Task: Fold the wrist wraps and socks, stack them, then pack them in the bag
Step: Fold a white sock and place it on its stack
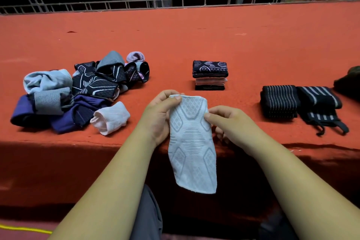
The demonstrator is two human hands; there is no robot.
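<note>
A white patterned sock [191,142] hangs flat over the near edge of the red surface. My left hand [158,115] pinches its top left corner between thumb and fingers. My right hand [227,121] grips its right edge about a third of the way down. Behind the sock stands a stack of folded socks [210,75], dark patterned on top, pink and black below. To the left lies a loose pile of unfolded socks [78,91] in dark, blue, grey and white. Two black striped wrist wraps [300,101] lie folded at the right.
The red carpeted surface [194,35] stretches far back to a metal truss railing [175,3]. A dark green bag [350,82] shows partly at the right edge. My knee in grey trousers [150,218] is below the surface's front edge.
</note>
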